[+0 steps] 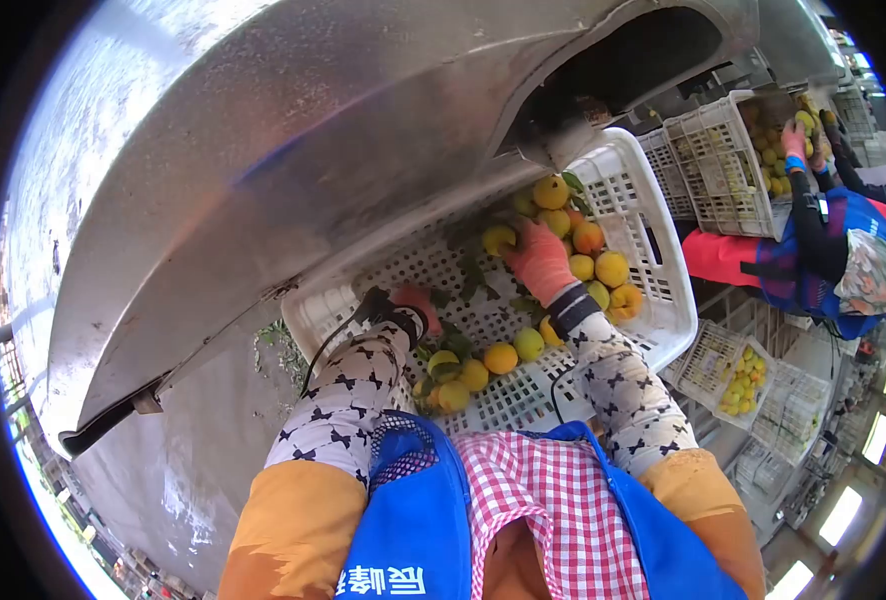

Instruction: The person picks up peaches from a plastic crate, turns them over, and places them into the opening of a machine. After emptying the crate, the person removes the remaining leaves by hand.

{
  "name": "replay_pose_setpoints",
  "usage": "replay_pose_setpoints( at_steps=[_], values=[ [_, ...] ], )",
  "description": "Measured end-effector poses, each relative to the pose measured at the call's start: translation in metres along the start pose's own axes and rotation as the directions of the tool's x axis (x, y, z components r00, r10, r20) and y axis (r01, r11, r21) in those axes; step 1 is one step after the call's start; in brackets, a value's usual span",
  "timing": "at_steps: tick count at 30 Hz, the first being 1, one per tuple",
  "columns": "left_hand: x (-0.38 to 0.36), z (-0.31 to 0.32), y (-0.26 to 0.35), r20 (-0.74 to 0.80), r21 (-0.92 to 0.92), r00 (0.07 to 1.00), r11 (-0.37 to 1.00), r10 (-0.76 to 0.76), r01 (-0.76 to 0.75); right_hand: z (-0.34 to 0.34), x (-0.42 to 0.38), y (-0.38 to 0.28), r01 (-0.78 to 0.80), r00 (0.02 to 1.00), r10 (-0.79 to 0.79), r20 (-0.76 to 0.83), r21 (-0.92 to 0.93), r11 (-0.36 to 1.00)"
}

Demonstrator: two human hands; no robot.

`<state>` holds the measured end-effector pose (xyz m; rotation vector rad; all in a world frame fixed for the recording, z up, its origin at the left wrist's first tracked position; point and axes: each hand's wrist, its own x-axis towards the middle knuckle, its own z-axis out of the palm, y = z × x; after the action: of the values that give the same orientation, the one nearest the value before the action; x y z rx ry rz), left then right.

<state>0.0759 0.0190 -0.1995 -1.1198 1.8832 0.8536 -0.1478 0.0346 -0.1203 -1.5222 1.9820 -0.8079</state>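
A white plastic crate (668, 275) with a slotted floor holds several yellow, orange and greenish fruits, some along its right side and some at its near edge. My right hand (541, 262), in a pink glove, reaches in at the right and has its fingers closed round a yellow-green fruit (499, 239). Other fruits, such as an orange one (588, 237), lie beside that hand. My left hand (418, 303), also gloved, is inside the crate at the left, near green leaves (455, 340); its fingers are mostly hidden by the wrist and shadow.
A large metal machine housing (293, 150) overhangs the crate's far side. At the right, a co-worker (843, 250) in a blue vest handles fruit at another white crate (723, 170). More crates with fruit (743, 380) stand at the lower right.
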Motion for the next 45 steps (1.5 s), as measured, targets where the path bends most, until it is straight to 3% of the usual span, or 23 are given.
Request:
replay_pose_setpoints(
  at_steps=[1,3,4,6,7,8,9,10,12,14,16,19,21,26,31,32,33,35,38,41,42,44,45],
  values=[
    [0.009,0.011,-0.005,0.007,0.004,1.0,1.0,-0.013,0.013,0.015,0.003,0.001,0.048,0.992,-0.01,0.13,-0.294,0.955],
    [0.023,0.031,-0.015,-0.152,-0.729,0.956,0.624,0.252,-0.281,0.034,0.018,0.008,0.131,0.968,0.01,0.25,-0.539,0.832],
    [0.005,0.015,-0.01,-0.144,-0.722,0.957,0.635,0.251,-0.275,0.038,0.026,0.013,0.14,0.929,0.101,0.356,-0.591,0.795],
    [-0.05,-0.034,0.015,0.061,-0.986,0.975,0.166,0.211,0.025,0.029,0.029,0.02,0.159,0.871,0.199,0.448,-0.641,0.751],
    [-0.049,-0.031,0.014,0.059,-0.986,0.975,0.165,0.213,0.024,0.011,0.029,0.017,-0.208,0.834,0.267,0.482,-0.173,0.963],
    [-0.046,-0.026,0.011,-0.041,-0.998,0.954,-0.048,0.297,-0.028,-0.007,0.03,0.013,-0.524,0.788,0.291,0.542,0.342,0.78],
    [-0.045,-0.025,0.01,-0.156,-0.964,0.92,-0.259,0.359,-0.063,-0.036,0.022,-0.01,-0.57,0.792,0.241,0.561,0.536,0.623],
    [-0.058,-0.04,0.02,-0.167,-0.964,0.916,-0.255,0.366,-0.075,-0.066,0.009,-0.039,-0.584,0.804,0.184,0.566,0.691,0.426],
    [-0.102,-0.079,0.049,-0.422,-0.84,0.866,-0.475,0.267,-0.263,-0.098,-0.019,-0.079,-0.466,0.872,0.125,0.473,0.729,0.502],
    [-0.117,-0.101,0.057,-0.415,-0.864,0.825,-0.451,0.383,-0.225,-0.122,-0.028,-0.092,-0.339,0.927,0.067,0.368,0.752,0.566],
    [-0.139,-0.12,0.066,-0.4,-0.887,0.775,-0.42,0.489,-0.192,-0.148,-0.03,-0.094,0.269,0.94,-0.302,0.157,0.205,0.941],
    [-0.169,-0.144,0.074,-0.478,-0.87,0.771,-0.349,0.42,-0.349,-0.176,-0.033,-0.125,0.309,0.939,-0.328,0.109,0.154,0.938],
    [-0.182,-0.152,0.076,-0.611,-0.763,0.723,-0.485,0.323,-0.428,-0.177,-0.02,-0.132,0.387,0.918,-0.396,0.027,0.152,0.909],
    [-0.173,-0.13,0.066,-0.567,-0.428,0.773,-0.904,0.284,0.018,-0.11,0.04,-0.134,0.342,0.811,-0.377,-0.448,-0.16,0.926],
    [-0.169,-0.111,0.062,-0.519,-0.34,0.83,-0.94,0.203,0.017,-0.087,0.111,-0.121,0.249,0.8,-0.551,-0.237,-0.705,0.665],
    [-0.171,-0.112,0.062,-0.561,-0.311,0.807,-0.95,0.183,-0.001,-0.115,0.086,-0.146,0.356,0.843,-0.435,-0.318,-0.278,0.892],
    [-0.172,-0.114,0.062,-0.567,-0.297,0.805,-0.955,0.173,-0.004,-0.135,0.062,-0.16,0.378,0.899,-0.301,-0.319,0.214,0.901],
    [-0.174,-0.114,0.063,-0.747,-0.373,0.647,-0.903,0.156,-0.213,-0.143,0.012,-0.157,0.399,0.914,-0.368,-0.171,0.213,0.892],
    [-0.19,-0.129,0.073,-0.786,-0.465,0.593,-0.799,0.174,-0.382,-0.132,-0.029,-0.163,0.445,0.889,-0.453,0.066,0.1,0.89],
    [-0.201,-0.14,0.087,-0.817,-0.432,0.54,-0.835,0.202,-0.34,-0.135,-0.032,-0.16,0.338,0.941,-0.335,-0.045,0.126,0.933],
    [-0.19,-0.136,0.084,-0.835,-0.453,0.508,-0.787,0.21,-0.42,-0.14,-0.024,-0.161,0.392,0.908,-0.384,-0.167,0.02,0.92],
    [-0.139,-0.095,0.074,-0.696,-0.682,0.691,-0.48,0.195,-0.552,-0.139,0.007,-0.153,0.421,0.841,-0.43,-0.328,-0.101,0.901],
    [-0.096,-0.061,0.065,-0.516,-0.856,0.811,-0.122,0.275,-0.503,-0.134,0.021,-0.147,0.419,0.751,-0.47,-0.464,-0.215,0.882]
  ],
)
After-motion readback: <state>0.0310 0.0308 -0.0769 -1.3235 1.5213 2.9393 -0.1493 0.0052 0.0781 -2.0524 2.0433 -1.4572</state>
